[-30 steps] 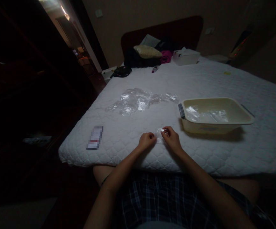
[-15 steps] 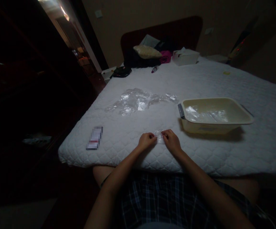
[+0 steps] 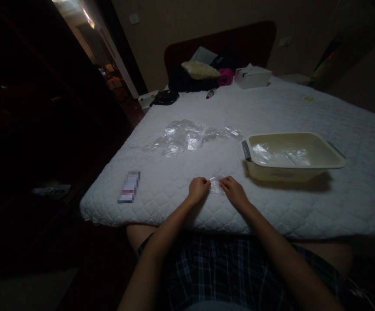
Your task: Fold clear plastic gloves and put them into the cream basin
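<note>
A small clear plastic bag (image 3: 215, 185) lies on the white quilted bed cover, between my two hands. My left hand (image 3: 199, 189) pinches its left edge with closed fingers. On the other side, my right hand (image 3: 234, 190) has thumb and fingers closed on the bag's right edge. Beyond them a pile of crumpled clear plastic bags (image 3: 187, 136) is spread over the cover. To the right stands a cream plastic basin (image 3: 297, 172) with grey handles, and more clear plastic (image 3: 279, 155) lies inside it.
A phone-like object (image 3: 129, 187), blurred out, lies at the left near the bed's edge. At the far end are a white box (image 3: 252, 77), a pale cushion (image 3: 200, 70), a rolled pink cloth (image 3: 225, 77) and a black bag (image 3: 165, 98). The bed's front edge meets my lap.
My left hand has shifted slightly up and left, its fingers closing tighter at the bag's edge. The right hand has moved very little. Basin and pile stay where they were.
</note>
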`<state>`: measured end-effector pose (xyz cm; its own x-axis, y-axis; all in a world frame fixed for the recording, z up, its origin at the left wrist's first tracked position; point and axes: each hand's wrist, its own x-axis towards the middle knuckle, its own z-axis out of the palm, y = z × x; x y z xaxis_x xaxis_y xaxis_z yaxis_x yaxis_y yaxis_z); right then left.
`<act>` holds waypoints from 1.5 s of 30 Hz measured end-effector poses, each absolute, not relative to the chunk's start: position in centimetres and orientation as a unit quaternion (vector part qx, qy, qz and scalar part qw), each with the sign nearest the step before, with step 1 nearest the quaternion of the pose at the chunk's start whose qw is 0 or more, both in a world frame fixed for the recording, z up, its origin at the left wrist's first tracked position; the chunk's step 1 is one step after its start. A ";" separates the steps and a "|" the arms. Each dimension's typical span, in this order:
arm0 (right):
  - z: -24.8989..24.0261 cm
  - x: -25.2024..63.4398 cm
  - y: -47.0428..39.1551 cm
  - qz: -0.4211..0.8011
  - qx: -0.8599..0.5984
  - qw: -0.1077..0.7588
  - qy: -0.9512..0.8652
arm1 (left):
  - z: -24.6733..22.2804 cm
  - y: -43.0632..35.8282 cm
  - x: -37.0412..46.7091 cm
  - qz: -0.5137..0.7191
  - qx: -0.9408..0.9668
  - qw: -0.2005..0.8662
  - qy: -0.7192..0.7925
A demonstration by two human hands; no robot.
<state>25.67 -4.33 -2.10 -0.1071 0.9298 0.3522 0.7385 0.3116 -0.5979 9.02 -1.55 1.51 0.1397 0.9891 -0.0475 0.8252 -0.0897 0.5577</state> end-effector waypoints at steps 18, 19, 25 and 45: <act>-2.4 26.0 -4.3 0.123 -0.567 0.307 -0.754 | 1.3 -1.9 9.2 0.162 0.730 0.145 0.648; -2.4 26.0 -4.3 0.124 -0.567 0.308 -0.754 | 1.2 -1.9 9.1 0.170 0.729 0.144 0.647; -2.5 26.1 -4.3 0.141 -0.566 0.314 -0.749 | -0.4 -2.2 8.0 0.269 0.738 0.110 0.609; -2.9 26.2 -4.2 0.181 -0.568 0.341 -0.727 | -3.3 -0.4 5.5 0.277 0.921 0.125 0.245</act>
